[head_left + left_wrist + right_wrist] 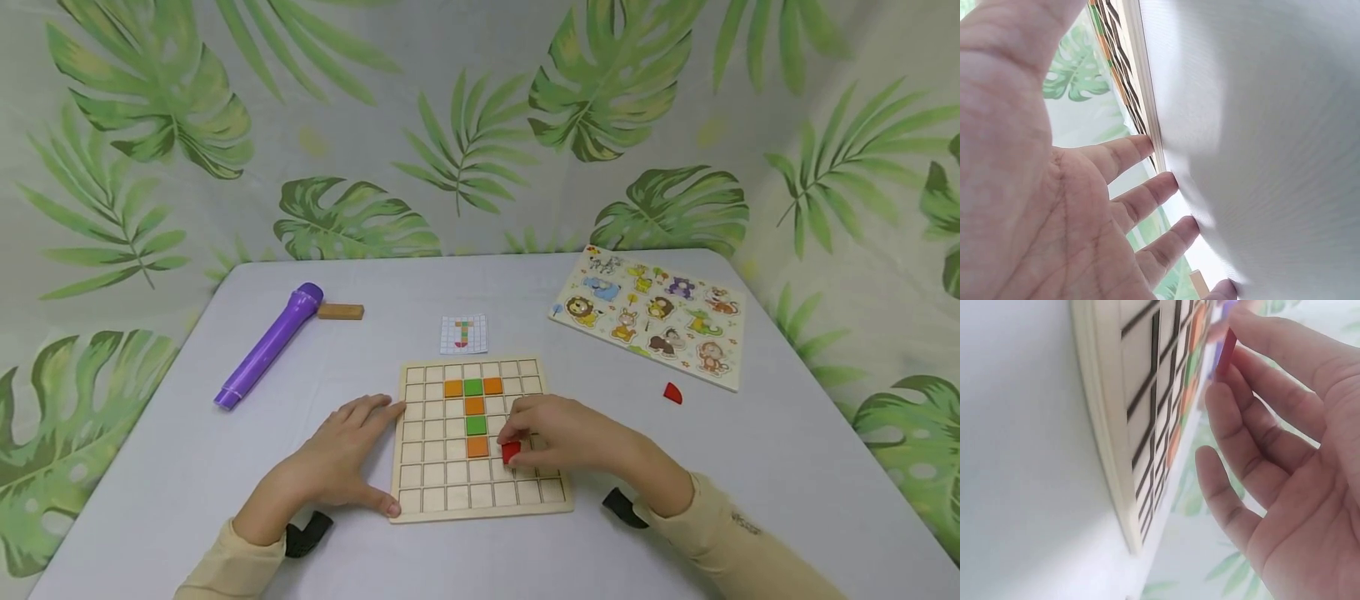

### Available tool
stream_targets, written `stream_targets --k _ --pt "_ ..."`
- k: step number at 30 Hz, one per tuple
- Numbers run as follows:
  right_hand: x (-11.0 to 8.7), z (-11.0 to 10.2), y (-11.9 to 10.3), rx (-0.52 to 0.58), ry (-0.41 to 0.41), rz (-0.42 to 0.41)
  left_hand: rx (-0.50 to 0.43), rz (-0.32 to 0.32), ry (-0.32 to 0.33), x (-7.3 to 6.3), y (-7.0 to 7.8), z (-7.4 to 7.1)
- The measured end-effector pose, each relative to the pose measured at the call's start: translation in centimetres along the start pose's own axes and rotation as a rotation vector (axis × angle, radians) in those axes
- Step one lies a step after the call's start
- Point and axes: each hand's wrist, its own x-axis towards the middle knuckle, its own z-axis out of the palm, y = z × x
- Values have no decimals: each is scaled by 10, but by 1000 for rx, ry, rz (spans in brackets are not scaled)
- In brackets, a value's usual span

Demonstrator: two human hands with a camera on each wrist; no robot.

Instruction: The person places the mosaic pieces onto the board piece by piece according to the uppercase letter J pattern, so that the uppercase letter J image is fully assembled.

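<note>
A wooden grid board (442,498) lies on the table, with several orange and green square tiles (474,406) set in its cells as a T shape. My right hand (562,433) pinches a red tile (512,452) between thumb and fingers, over the cells just right of the lowest orange tile. The right wrist view shows the red tile (1227,353) edge-on, held off the board. My left hand (337,454) is spread along the board's left side, thumb at the lower left corner and a fingertip at the left edge. In the left wrist view the fingers (1163,247) are straight.
Behind the board lies a small pattern card (463,334). A red quarter-round piece (673,393) is at the right, near an animal puzzle board (652,312). At the left are a purple microphone (270,346) and a wooden block (341,312).
</note>
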Motion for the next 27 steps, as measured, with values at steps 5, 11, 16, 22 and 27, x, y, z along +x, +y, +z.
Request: stream_targets --k 5,11,16,22,27 --pt "10 7 -6 -43 3 -44 -3 -4 -1 0 1 -1" --pt "20 14 -13 -94 4 -89 0 -3 3 1 -1 0" --pt "26 19 -19 -122 -14 -104 -2 -2 6 1 -2 0" --pt "30 23 -22 -126 -31 -109 6 3 11 1 -3 2" --pt "30 25 -23 -141 -33 -124 4 6 14 1 -5 4"
